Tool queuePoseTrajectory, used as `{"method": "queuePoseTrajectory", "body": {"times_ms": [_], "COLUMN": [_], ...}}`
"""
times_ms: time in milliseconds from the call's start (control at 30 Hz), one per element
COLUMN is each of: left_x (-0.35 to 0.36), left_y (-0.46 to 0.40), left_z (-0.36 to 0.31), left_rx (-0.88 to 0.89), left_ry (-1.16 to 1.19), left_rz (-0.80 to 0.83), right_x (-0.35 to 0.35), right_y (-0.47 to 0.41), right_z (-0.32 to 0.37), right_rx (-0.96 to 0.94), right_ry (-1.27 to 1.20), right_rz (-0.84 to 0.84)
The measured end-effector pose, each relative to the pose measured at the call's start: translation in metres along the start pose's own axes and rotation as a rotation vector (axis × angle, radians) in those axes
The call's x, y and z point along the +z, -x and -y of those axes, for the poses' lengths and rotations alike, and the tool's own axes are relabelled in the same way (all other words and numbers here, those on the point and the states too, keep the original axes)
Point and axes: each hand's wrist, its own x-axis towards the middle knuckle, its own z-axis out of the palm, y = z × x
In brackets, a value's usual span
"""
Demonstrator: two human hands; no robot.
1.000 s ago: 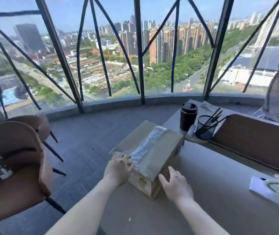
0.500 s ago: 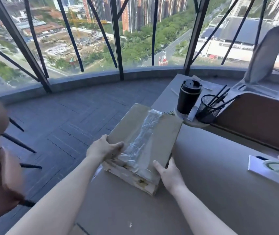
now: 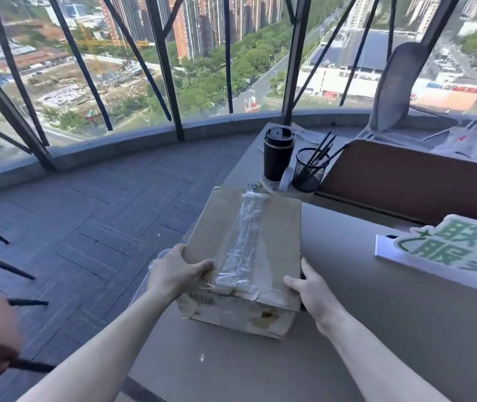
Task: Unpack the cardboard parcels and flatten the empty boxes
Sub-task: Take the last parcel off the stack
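A closed cardboard parcel [image 3: 277, 233] lies on the grey table [image 3: 376, 329], near its left edge. Clear, wrinkled tape [image 3: 243, 242] runs along the seam on top. My left hand [image 3: 177, 272] grips the parcel's near left corner, thumb on the top face by the tape's end. At the near right corner my right hand [image 3: 308, 288] holds the box, thumb on top and fingers hidden down its right side.
A black tumbler [image 3: 277, 153] and a mesh pen cup [image 3: 308, 169] stand on a round tray just behind the parcel. A brown divider [image 3: 411, 181] runs along the right. A white sign with green characters [image 3: 449, 253] lies at right. Chair legs and floor are left.
The parcel has turned clockwise and now lies almost square to me. My left hand moved from the near edge round to the left corner. The view dropped closer to the table.
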Motion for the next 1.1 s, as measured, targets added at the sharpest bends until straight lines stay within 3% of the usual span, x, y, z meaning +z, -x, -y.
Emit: {"method": "queuePoseTrajectory", "body": {"times_ms": [233,600,833,1100], "left_x": [0.063,0.223,0.272,0.290], "left_y": [0.102,0.297,0.334,0.335], "left_z": [-0.089,-0.207,-0.220,-0.207], "left_rx": [0.133,0.191,0.200,0.160], "left_ry": [-0.009,0.064,-0.006,-0.117], "left_rz": [0.058,0.122,0.174,0.245], "right_x": [-0.122,-0.338,-0.379,-0.384], "right_y": [0.102,0.253,0.278,0.274], "right_z": [-0.032,-0.113,-0.165,-0.205], "right_rx": [-0.026,-0.008,0.055,0.081], "right_ry": [-0.047,-0.040,-0.090,-0.134], "right_rz": [-0.117,-0.271,-0.321,-0.243]}}
